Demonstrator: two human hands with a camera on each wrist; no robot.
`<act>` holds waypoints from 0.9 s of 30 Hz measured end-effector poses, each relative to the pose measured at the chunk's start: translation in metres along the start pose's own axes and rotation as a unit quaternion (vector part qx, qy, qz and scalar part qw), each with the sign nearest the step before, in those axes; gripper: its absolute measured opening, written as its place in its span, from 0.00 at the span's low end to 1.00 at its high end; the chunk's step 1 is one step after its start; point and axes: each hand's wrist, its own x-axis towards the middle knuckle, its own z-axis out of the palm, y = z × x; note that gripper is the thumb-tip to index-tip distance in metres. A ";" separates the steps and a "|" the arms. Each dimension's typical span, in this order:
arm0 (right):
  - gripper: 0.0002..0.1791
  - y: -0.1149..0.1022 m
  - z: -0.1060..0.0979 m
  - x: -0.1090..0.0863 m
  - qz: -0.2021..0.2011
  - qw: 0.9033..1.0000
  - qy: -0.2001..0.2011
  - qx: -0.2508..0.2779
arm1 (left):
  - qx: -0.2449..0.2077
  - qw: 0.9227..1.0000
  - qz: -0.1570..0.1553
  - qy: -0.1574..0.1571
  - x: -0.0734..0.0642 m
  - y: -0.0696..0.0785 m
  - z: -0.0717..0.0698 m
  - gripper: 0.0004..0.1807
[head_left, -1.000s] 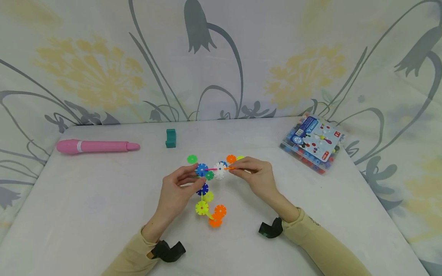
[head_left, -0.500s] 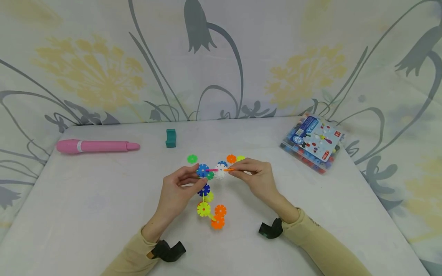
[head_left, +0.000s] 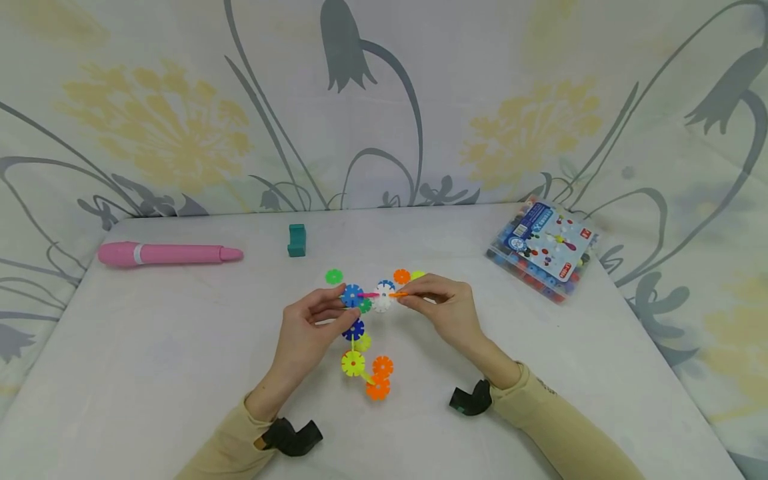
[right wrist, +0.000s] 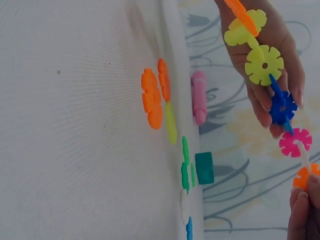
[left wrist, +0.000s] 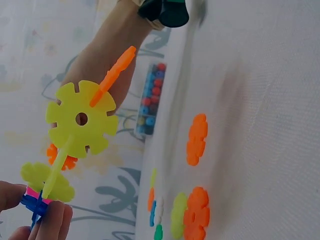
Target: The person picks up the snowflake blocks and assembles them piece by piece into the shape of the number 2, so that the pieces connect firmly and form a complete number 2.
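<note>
A chain of interlocking notched plastic discs (right wrist: 264,65) hangs between the two hands above the table. My left hand (head_left: 315,323) grips the chain at a blue disc (left wrist: 36,204) with thumb and fingers. Below that hand, a yellow disc (head_left: 353,363) and an orange disc (head_left: 378,388) hang at the chain's lower end. At the other end, my right hand (head_left: 444,307) pinches an orange disc (right wrist: 304,179) between thumb and fingers, seen edge-on in the head view. A pink disc (right wrist: 295,142) and a white disc (right wrist: 303,154) link it to the blue part.
Loose discs lie under and behind the hands, among them a green disc (head_left: 334,276) and an orange one (head_left: 401,275). A pink wand-like object (head_left: 174,255) and a teal block (head_left: 297,240) are at the back left. A clear bead box (head_left: 543,250) sits back right.
The chain's lower end has swung slightly to the right and down since a second ago. Both hands keep their hold and have hardly moved.
</note>
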 end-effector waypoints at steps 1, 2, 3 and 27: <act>0.06 0.000 0.000 0.000 0.003 1.000 -0.001 0.000 | 0.000 1.000 0.000 0.002 0.000 0.000 0.000 0.22; 0.06 -0.001 0.000 0.000 0.006 1.000 -0.001 0.000 | -0.001 1.000 -0.001 0.004 0.000 0.000 0.000 0.22; 0.06 -0.001 0.000 0.001 0.009 1.000 -0.002 0.002 | -0.001 1.000 -0.002 0.005 0.000 0.000 0.000 0.22; 0.07 0.003 -0.002 0.002 0.134 0.985 -0.106 -0.021 | 0.005 0.999 -0.013 0.045 0.007 0.001 -0.015 0.22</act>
